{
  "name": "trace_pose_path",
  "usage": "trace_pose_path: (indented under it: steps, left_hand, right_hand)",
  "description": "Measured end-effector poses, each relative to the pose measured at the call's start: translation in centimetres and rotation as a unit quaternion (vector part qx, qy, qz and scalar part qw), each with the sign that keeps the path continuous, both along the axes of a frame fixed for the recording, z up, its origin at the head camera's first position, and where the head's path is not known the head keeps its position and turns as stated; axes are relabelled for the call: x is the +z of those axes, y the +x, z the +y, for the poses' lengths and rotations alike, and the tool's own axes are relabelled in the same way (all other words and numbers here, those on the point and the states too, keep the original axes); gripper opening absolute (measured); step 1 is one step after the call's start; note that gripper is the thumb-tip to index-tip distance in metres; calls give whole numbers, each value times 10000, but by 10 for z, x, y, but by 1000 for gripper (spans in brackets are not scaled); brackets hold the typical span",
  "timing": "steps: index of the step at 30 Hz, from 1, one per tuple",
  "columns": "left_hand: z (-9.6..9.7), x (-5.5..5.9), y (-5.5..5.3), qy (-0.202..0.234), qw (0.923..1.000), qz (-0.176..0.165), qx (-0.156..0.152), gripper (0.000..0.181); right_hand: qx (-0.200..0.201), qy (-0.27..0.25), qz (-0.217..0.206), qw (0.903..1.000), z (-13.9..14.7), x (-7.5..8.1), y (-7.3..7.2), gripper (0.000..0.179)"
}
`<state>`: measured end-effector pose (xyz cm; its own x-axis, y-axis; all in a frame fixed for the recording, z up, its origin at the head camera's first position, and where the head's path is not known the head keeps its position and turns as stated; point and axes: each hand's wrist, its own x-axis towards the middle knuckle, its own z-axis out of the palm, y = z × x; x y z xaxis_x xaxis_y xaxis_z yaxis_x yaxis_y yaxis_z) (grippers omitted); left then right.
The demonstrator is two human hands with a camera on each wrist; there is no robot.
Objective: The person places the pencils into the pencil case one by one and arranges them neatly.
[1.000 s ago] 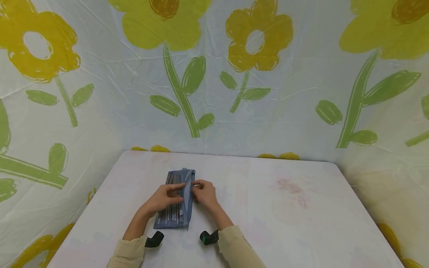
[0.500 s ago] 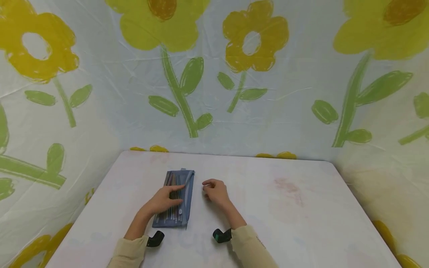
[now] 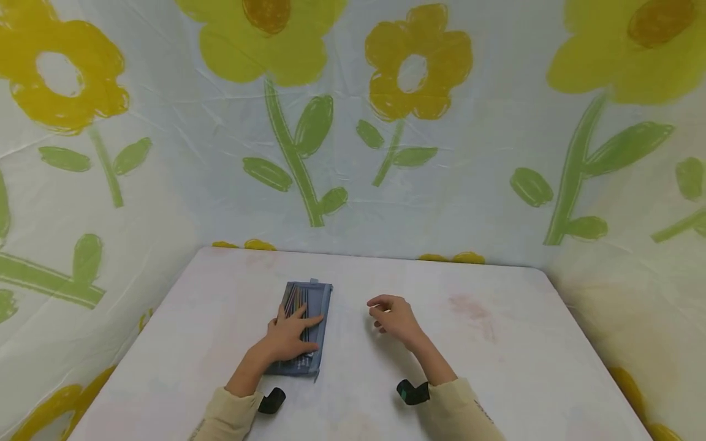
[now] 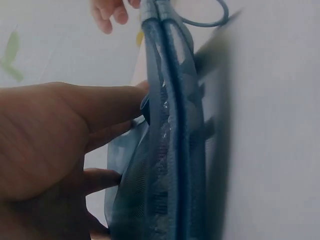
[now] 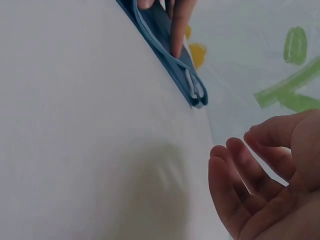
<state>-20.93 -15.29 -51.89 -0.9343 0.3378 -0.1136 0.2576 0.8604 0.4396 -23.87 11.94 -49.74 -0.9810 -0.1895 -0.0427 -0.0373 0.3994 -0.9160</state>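
Observation:
A blue mesh zip pencil case [image 3: 320,300] lies on the table, with several thin coloured pencils [image 3: 298,298] showing through its mesh. My left hand [image 3: 288,337] is spread over the case and rests on it, its thumb and index finger reaching toward the zip side. In the left wrist view the zip edge [image 4: 172,120] runs past the thumb, and a cord loop [image 4: 220,20] sticks out at one end. My right hand [image 3: 396,316] hovers over the table to the right of the case, fingers loosely curved around nothing. The right wrist view shows those fingers [image 5: 245,172] apart from the case.
The pale table [image 3: 469,367] extends to the right of both hands. Behind it and at the sides hangs a white cloth [image 3: 474,202] printed with yellow flowers. Black wrist devices [image 3: 412,392] project below each cuff.
My right hand has left the zip side of the case and moved to the right. My left hand has spread out flatter over the case, which has shifted slightly right.

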Motion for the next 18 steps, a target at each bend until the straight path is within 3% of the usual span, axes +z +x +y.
trace_pose_path:
  steps: [7,12,18]
  left_hand:
    - [24,5,-1,-167,9998,89,-75,63]
    - [36,3,-1,-410,9991,73,25,62]
    - [42,-1,-1,-324,9992,169,148,63]
  right_hand:
    - [-131,369,-27,9992,33,8,5,22]
    - [-3,404,87,9991,47,8,10,23]
    - [216,679,274,9971,58,5,15,22]
